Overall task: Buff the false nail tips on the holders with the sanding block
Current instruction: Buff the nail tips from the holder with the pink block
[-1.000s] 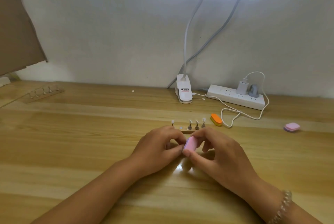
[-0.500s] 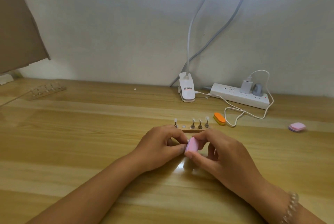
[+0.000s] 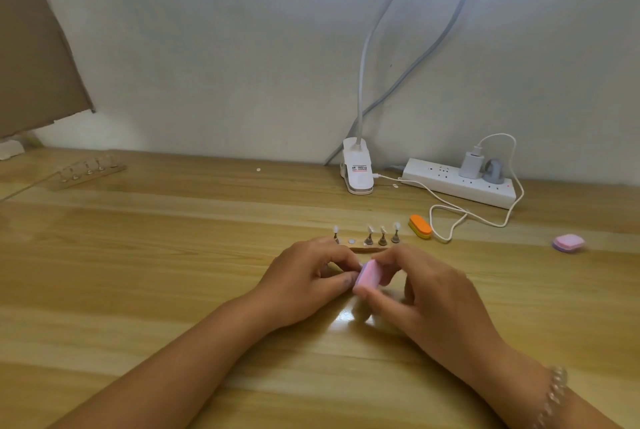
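Hands barely shifted since half a second back: right hand fingers clamp the pink, matte, round-cornered sanding block, edge up. Left hand fingertips curl together against its face; whatever they pinch is hidden. Just beyond the fingers, four white nail tips stand on cone-footed holders along a wooden strip. Orange oval block farther right.

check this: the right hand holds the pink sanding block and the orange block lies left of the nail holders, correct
Not quite. In the head view the orange block lies right of the nail holders, not left. The right hand does hold the pink sanding block.
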